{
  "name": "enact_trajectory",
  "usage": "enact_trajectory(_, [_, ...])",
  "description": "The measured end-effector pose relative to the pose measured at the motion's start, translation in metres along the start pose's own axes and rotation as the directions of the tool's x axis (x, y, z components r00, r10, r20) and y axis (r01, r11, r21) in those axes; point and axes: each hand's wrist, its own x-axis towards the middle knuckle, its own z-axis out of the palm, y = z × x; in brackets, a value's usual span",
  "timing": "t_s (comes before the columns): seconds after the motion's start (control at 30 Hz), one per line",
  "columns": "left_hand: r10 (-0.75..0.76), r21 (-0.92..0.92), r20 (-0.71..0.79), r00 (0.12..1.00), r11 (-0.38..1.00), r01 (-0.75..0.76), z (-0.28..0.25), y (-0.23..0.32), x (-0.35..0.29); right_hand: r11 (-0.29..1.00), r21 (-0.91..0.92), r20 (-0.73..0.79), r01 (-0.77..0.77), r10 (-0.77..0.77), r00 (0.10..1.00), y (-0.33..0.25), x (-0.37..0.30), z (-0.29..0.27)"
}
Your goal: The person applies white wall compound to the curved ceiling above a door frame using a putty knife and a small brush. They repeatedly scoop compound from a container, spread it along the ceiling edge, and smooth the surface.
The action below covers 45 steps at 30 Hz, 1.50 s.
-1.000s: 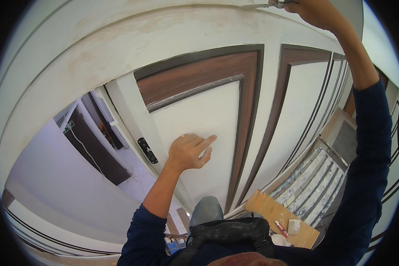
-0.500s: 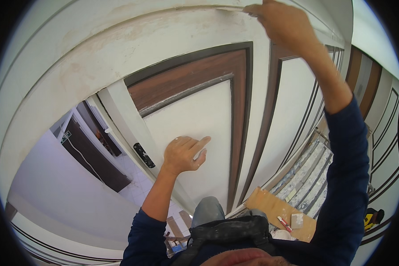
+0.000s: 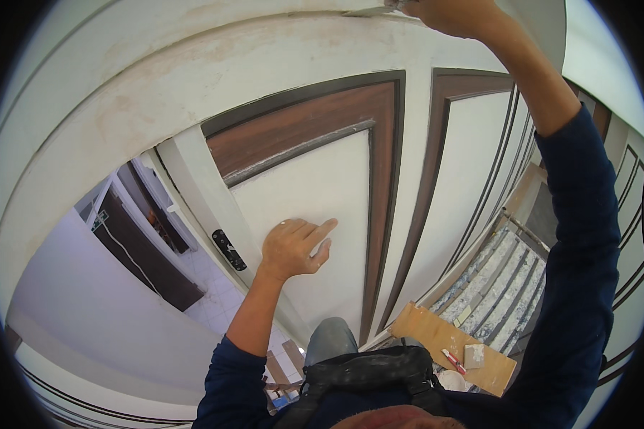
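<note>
Overhead, my right hand (image 3: 456, 16) grips a putty knife, partly cut off by the upper edge. Its thin blade (image 3: 371, 11) lies along the seam of the whitish trim (image 3: 157, 79) above the panels. My left hand (image 3: 293, 248) is against the white panel (image 3: 311, 186), index finger and thumb stretched apart and the other fingers partly bent. It holds nothing, and white smears mark its thumb and knuckles. Brown and black moulding (image 3: 383, 179) frames that panel.
Below right, a wooden board (image 3: 436, 336) carries a red-and-white utility knife (image 3: 454, 362) and a pale block (image 3: 474, 355). Beside it runs a paint-spattered slatted platform (image 3: 490, 286). A black lock plate (image 3: 229, 249) sits on the door edge, left of my left hand.
My right hand and the putty knife have shifted slightly left and up along the seam. My left hand stays in nearly the same place on the panel.
</note>
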Motion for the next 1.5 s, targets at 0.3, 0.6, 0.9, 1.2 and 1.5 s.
enact_trajectory(0.3, [-0.036,0.006,0.015,0.999,0.999,0.036,-0.002,0.002,-0.003,0.951,0.065,0.023,-0.303,0.303,0.953,0.037,-0.021,-0.006])
enact_trajectory(0.6, [-0.037,0.023,0.004,0.999,0.999,0.036,0.001,0.001,-0.004,0.952,-0.079,0.082,-0.295,0.301,0.950,-0.019,-0.023,0.023])
enact_trajectory(0.9, [-0.012,-0.029,-0.030,0.999,1.000,0.011,0.000,0.001,-0.002,0.933,0.027,-0.005,-0.360,0.360,0.933,0.018,-0.017,0.018])
enact_trajectory(1.2, [-0.045,0.015,0.012,0.999,0.999,0.045,-0.006,0.001,-0.011,0.967,0.187,-0.098,-0.175,0.195,0.976,-0.016,-0.036,0.028])
enact_trajectory(1.5, [-0.008,-0.023,-0.004,1.000,1.000,0.008,-0.003,-0.001,-0.005,0.790,0.238,0.140,-0.566,0.549,0.824,0.012,-0.075,0.105])
